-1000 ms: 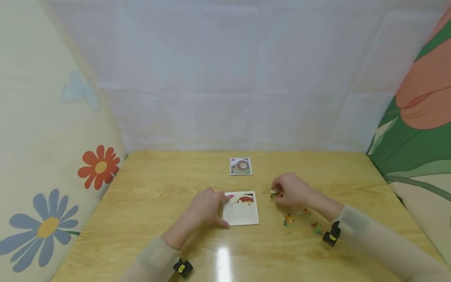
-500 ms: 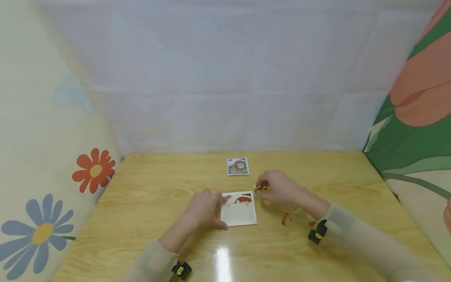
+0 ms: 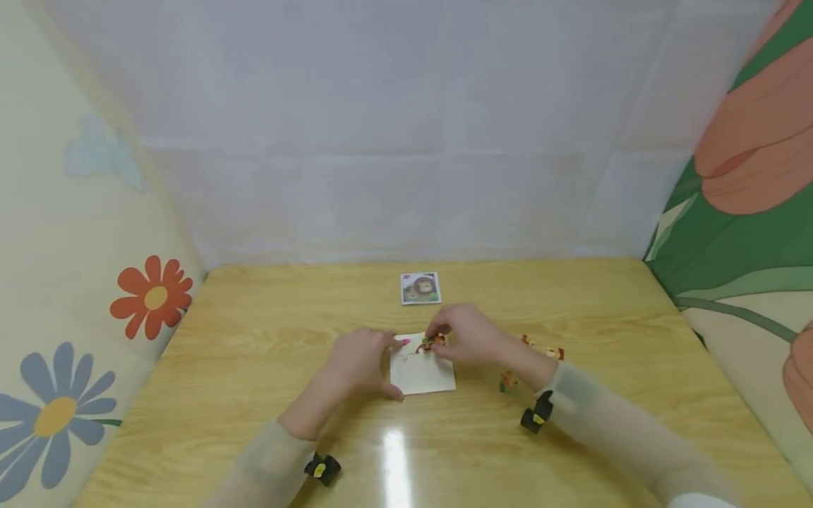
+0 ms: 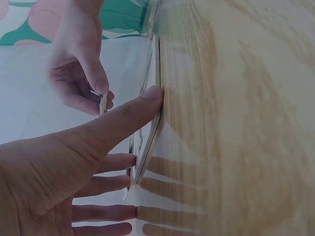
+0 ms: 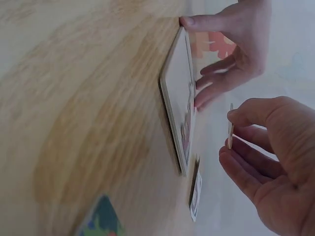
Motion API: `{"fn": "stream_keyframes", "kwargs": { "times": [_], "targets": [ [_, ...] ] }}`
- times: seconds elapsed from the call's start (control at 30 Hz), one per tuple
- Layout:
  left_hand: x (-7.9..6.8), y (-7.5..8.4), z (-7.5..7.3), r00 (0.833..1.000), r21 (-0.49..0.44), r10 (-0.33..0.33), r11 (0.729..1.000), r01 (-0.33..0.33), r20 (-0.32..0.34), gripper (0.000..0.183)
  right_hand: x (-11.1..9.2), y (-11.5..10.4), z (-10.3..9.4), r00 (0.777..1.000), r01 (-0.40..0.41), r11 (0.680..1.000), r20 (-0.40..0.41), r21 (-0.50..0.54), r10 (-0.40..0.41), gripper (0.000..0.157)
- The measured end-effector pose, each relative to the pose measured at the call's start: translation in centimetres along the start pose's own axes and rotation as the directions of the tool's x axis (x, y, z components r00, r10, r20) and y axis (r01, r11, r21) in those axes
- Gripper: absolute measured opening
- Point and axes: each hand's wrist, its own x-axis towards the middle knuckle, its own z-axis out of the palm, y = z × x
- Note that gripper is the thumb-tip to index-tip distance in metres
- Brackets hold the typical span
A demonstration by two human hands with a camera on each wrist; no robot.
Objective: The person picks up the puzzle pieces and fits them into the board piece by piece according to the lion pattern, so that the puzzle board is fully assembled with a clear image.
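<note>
A square white puzzle board (image 3: 422, 377) lies on the wooden table, with a strip of coloured picture along its far side. My left hand (image 3: 358, 363) rests at the board's left side, thumb at the near corner and straight fingers at the far part. Over the board's far right part, my right hand (image 3: 473, 335) pinches a small colourful puzzle piece (image 3: 438, 342) between thumb and fingertips. Seen edge-on in the right wrist view, that thin piece (image 5: 231, 125) is held off the board's surface. My right fingers hide part of the picture strip.
Behind the board lies a square lion picture card (image 3: 420, 288). Loose puzzle pieces lie right of the board, among them an orange and green one (image 3: 508, 382) and a red and cream one (image 3: 555, 353). A white cloth (image 3: 381, 204) hangs at the table's back edge.
My right hand has carried the puzzle piece leftward from beside the loose pieces to over the board's far right part. The left hand keeps its place at the board's left side.
</note>
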Motion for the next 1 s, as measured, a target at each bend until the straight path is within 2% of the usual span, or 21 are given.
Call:
{"fn": "stream_keyframes", "kwargs": {
  "times": [0.2, 0.43, 0.73, 0.87, 1.0],
  "targets": [
    [0.7, -0.4, -0.2, 1.0, -0.017, 0.008, 1.0, -0.008, 0.02, 0.095, 0.8, -0.6, 1.4, 0.999, 0.041, 0.999, 0.0, 0.003, -0.041, 0.015],
    [1.1, -1.1, -0.1, 0.999, -0.076, 0.03, 0.997, -0.029, 0.016, 0.095, 1.8, -1.3, 3.1, 0.999, 0.023, 1.0, 0.027, 0.009, -0.023, 0.015],
    [1.6, -1.6, 0.0, 0.999, -0.125, 0.039, 0.992, -0.034, 0.032, 0.099, 2.5, -1.4, 4.0, 1.0, -0.015, 0.997, 0.019, -0.073, 0.016, 0.015],
    [1.6, -1.6, 0.0, 0.998, -0.11, 0.043, 0.993, -0.038, 0.046, 0.1, 2.6, -1.6, 4.1, 1.0, 0.006, 0.996, 0.026, -0.087, -0.003, 0.016],
    [1.6, -1.6, 0.0, 0.997, -0.105, 0.056, 0.993, -0.05, 0.05, 0.098, 2.6, -1.7, 4.2, 0.999, 0.032, 0.988, 0.029, -0.152, -0.028, 0.017]
  ]
}}
